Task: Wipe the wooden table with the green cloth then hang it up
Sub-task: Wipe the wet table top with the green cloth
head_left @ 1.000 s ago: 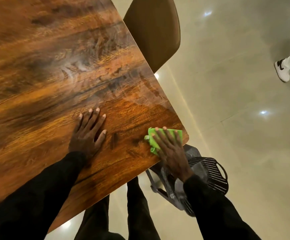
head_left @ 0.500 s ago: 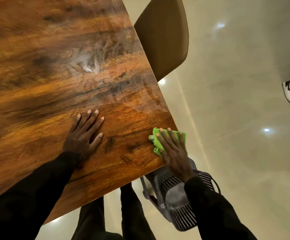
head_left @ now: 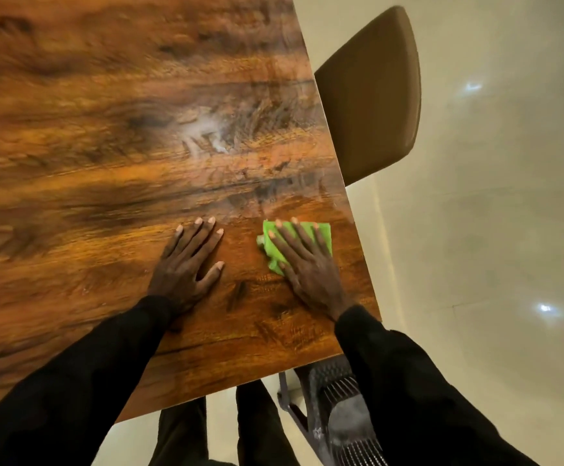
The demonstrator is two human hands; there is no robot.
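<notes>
The right hand (head_left: 307,264) lies flat with fingers straight and slightly spread, pressing the cloth (head_left: 323,237) onto the table (head_left: 89,156); nothing is curled round it, the palm and fingers simply bear down. The cloth sits near the table's right edge, close to the near corner, bunched under the hand so that only its green far side and a strip by the thumb show; its full shape cannot be made out. The left hand (head_left: 184,267) holds nothing and rests palm-down on the bare wood just beside the right one, fingers straight and close together, thumb splayed toward the cloth. Both arms reach forward from the bottom of the view in black sleeves (head_left: 82,381), the wrists low over the tabletop. Pale smeary streaks (head_left: 206,129) mark the wood beyond the hands; the far part of the table is blurred and cut off by the frame. A brown chair (head_left: 374,95) is tucked partly under the right edge, and a grey chair (head_left: 344,418) is half hidden below the near corner and the right sleeve.
</notes>
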